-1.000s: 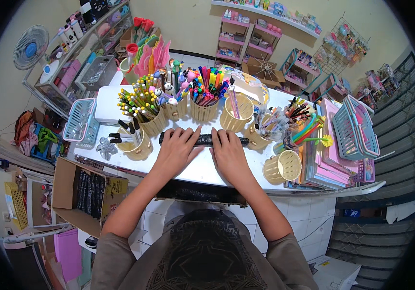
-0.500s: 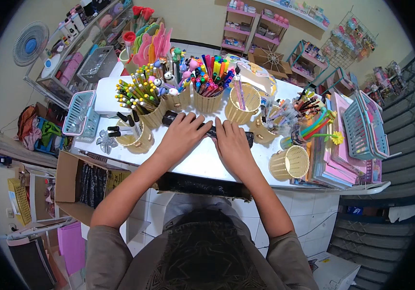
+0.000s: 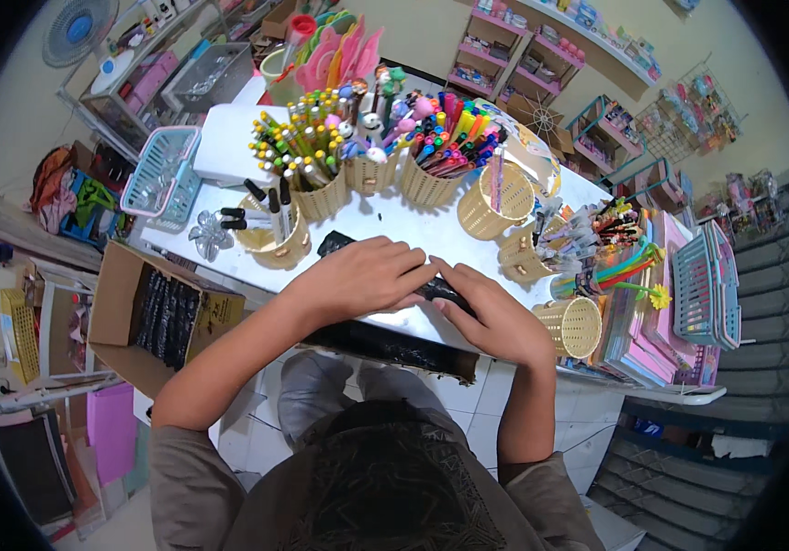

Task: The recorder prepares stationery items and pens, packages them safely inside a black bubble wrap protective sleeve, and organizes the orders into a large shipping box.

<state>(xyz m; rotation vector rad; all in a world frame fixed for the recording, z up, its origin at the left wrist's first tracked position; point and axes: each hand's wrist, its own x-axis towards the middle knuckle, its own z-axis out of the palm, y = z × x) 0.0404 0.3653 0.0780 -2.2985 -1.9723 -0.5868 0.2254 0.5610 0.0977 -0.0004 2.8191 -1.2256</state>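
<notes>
A long black plastic-wrapped roll (image 3: 445,292) lies on the white table near its front edge, mostly covered by my hands. My left hand (image 3: 367,275) is curled over its middle, and the roll's left end sticks out beyond the fingers. Around the right part, my right hand (image 3: 500,317) has its fingers and thumb closed. The fingertips of both hands almost meet on top of it. Just left of the roll stands a cream woven cup (image 3: 277,253) with black-capped white markers. An unfilled cream woven cup (image 3: 570,327) is right of my right hand.
Woven cups of pencils (image 3: 321,197), pens (image 3: 429,184) and brushes (image 3: 523,255) line the table's back. Blue baskets (image 3: 163,174) stand at both ends, with stacked books (image 3: 637,326) at right. A cardboard box (image 3: 114,298) holding several black bundles is at front left.
My hands and the black roll have come nearer the table's front edge. The right hand has turned inward, its thumb now showing against the roll. The whole view has shifted and tilted slightly.
</notes>
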